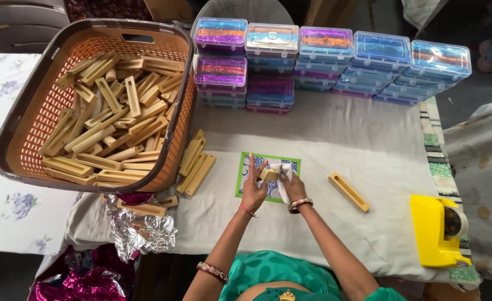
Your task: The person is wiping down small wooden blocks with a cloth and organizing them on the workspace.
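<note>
Head view shows my left hand (253,187) pinching a small wooden block (268,174) steady above the patterned mat (245,167) on the table (335,139), so my right hand (293,187), gripping a white cloth (282,178), can rub it.

Stacked clear plastic boxes (324,61) with iridescent inserts line the table's far edge.

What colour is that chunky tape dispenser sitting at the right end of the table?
The tape dispenser is bright yellow, seen clearly in the head view.

An orange basket (31,120) of wooden blocks, stacked plastic boxes (327,61), yellow tape dispenser (437,231), crumpled foil (140,229).
</note>
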